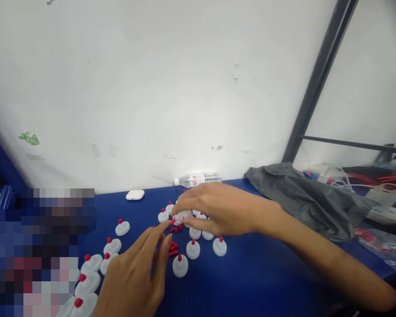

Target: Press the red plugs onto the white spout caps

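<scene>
Head view: L hand (135, 264) pinching small red cap (173, 220) btwn thumb & index, at tip of white lid (181, 216); R hand (218, 209) curled over that lid, fingers round it. Loose red caps (174, 248) on blue table (237, 281) just below, nr L hand. More white lids w/ red tips (193, 249) around both hands. Clear bottle (198, 179) on its side by wall (198, 88), behind R hand; white case (135, 194) to its left.
</scene>
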Motion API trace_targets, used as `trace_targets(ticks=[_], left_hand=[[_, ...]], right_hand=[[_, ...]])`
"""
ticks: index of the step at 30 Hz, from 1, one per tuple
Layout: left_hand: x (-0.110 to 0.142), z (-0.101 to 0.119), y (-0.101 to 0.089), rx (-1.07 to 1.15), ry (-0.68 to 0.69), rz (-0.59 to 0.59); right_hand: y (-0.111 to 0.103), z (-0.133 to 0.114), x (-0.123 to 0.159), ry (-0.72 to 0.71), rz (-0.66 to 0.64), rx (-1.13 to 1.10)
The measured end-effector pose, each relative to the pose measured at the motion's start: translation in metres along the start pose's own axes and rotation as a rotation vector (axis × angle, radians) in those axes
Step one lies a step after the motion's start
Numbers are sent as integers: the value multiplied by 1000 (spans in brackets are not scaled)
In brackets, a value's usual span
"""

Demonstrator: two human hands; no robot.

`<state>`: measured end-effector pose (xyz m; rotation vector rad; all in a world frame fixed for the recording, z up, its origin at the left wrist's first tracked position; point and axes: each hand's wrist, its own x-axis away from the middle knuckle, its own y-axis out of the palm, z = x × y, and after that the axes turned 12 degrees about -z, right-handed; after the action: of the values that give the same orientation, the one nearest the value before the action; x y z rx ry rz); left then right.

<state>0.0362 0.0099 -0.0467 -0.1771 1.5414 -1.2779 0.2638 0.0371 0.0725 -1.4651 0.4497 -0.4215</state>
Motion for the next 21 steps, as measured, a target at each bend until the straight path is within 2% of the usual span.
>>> trace_targets(ticks=[4, 6, 8, 10, 12, 14, 16, 21], left_hand=[[3, -7, 10, -149, 100, -109], [7, -11, 16, -190, 121, -200], [9, -14, 21, -214, 74, -335], [9, -14, 22, -229, -16, -524], [5, -11, 21, -239, -135, -729], [0, -7, 16, -242, -232, -876], [-5, -2, 11, -244, -271, -941], [-10, 3, 4, -256, -275, -995]], right_hand=[[-8, 33, 8, 301, 21, 57], [-7, 53, 11, 405, 41, 90], [0, 74, 12, 493, 43, 109], [11, 94, 12, 572, 20, 118], [23, 113, 12, 629, -29, 112], [34, 128, 11, 661, -85, 97], [43, 140, 11, 681, -139, 77], [58, 156, 11, 719, -256, 19]])
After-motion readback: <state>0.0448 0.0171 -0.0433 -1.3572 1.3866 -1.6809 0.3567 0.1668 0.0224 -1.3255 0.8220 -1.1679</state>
